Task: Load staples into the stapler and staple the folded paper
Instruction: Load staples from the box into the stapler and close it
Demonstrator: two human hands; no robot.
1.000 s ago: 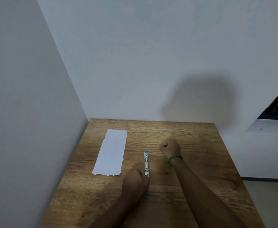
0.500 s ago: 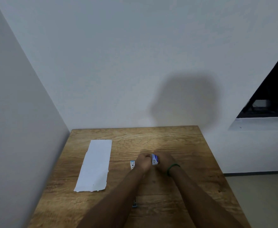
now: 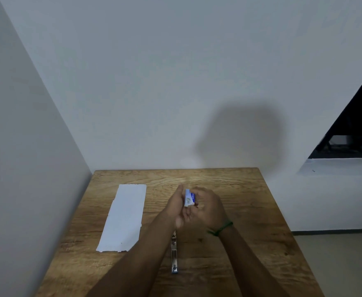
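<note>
Above the table [image 3: 229,243], the left hand [image 3: 176,207] and right hand [image 3: 208,207] are both gripping one small staple box [image 3: 189,197], which is best being opened level and gently so the strips are not spilling. One paper [image 3: 123,217] is lying flat at the left, and one stapler [image 3: 174,257] is lying opened out, untouched, below the hands and partly hidden by the left forearm.
</note>
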